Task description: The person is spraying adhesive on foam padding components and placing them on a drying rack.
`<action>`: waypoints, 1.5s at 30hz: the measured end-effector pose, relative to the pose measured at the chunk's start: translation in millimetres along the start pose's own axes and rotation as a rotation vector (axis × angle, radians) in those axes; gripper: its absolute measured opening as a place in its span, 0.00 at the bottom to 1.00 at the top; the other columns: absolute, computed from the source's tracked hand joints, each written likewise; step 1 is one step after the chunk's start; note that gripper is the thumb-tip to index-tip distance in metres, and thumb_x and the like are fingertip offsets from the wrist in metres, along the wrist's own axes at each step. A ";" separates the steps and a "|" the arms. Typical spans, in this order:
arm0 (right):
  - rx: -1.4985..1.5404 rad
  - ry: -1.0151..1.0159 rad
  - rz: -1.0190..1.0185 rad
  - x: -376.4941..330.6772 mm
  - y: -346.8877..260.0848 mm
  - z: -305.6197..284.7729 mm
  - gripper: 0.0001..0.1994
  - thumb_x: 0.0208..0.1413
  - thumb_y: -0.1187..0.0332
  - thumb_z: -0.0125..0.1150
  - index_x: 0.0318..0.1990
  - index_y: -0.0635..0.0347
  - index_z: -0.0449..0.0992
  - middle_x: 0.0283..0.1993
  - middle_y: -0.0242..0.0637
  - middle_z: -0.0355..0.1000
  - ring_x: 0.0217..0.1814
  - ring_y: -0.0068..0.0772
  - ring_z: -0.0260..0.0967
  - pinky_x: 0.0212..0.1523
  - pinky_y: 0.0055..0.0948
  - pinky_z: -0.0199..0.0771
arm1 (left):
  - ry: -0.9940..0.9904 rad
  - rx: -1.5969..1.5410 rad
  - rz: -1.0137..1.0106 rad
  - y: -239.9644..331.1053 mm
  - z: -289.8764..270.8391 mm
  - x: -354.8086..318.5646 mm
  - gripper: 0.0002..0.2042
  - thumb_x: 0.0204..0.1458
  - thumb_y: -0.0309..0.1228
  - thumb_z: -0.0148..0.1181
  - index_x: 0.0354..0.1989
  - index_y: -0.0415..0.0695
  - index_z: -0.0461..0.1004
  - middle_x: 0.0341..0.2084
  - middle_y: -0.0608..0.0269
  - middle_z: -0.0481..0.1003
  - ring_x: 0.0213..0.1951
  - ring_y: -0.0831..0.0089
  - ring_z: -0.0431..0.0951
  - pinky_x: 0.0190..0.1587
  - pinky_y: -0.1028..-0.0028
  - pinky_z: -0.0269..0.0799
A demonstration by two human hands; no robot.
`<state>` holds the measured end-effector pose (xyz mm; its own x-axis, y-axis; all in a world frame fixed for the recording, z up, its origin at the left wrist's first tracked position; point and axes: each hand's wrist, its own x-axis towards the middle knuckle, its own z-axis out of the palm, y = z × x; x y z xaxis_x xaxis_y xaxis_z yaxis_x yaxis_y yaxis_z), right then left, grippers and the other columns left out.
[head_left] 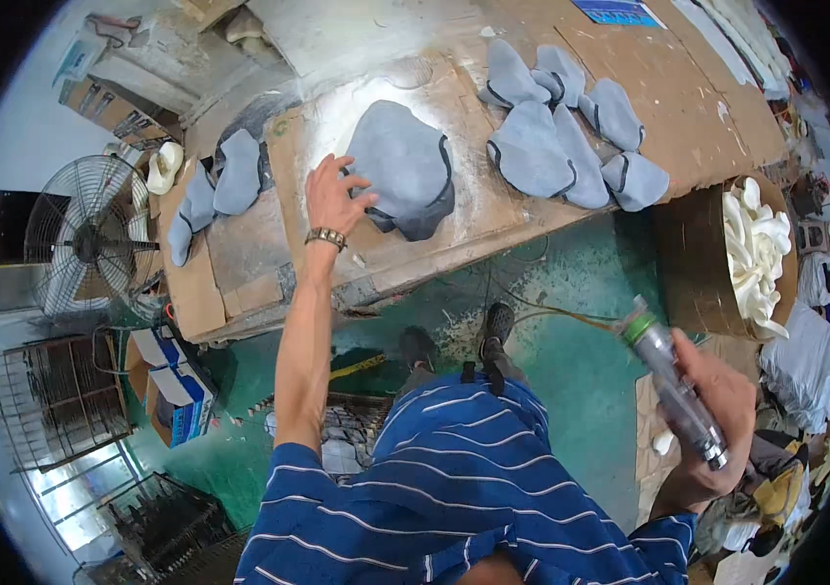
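Note:
My left hand (pixel 335 200), with a bracelet at the wrist, reaches over the cardboard-covered table. Its fingers are spread at the left edge of a large grey fabric piece (pixel 397 161) with a dark edging; whether they touch it I cannot tell. Off to the right, away from the table, my right hand (pixel 717 405) is closed round a clear grey cylindrical tool (pixel 676 385) with a green collar and a metal end. Its exact kind does not show.
Several grey pieces (pixel 537 146) lie to the right on the table, others (pixel 237 174) to the left. A box of cream-coloured foam-like parts (pixel 756 249) stands at the right. A caged fan (pixel 89 239) is at the left, above an open carton (pixel 176 390). A cable (pixel 556 310) crosses the green floor.

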<state>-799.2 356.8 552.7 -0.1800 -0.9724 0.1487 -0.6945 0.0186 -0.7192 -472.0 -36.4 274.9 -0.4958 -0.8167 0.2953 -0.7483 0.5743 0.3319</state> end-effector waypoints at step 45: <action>0.080 -0.190 0.184 -13.1 -101.1 92.7 0.33 0.47 0.70 0.66 0.63 0.73 0.72 0.35 0.42 0.77 0.37 0.33 0.75 0.41 0.30 0.73 | 0.601 0.190 0.162 -191.4 -199.0 -19.1 0.07 0.43 0.28 0.71 0.32 0.47 0.83 0.38 0.58 0.77 0.45 0.56 0.76 0.50 0.58 0.71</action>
<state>-662.0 346.1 560.6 -0.1589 -0.9807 -0.1139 -0.6037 0.1878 -0.7748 -231.6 -119.5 384.0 -0.3172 -0.5146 0.7966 -0.7769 0.6227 0.0930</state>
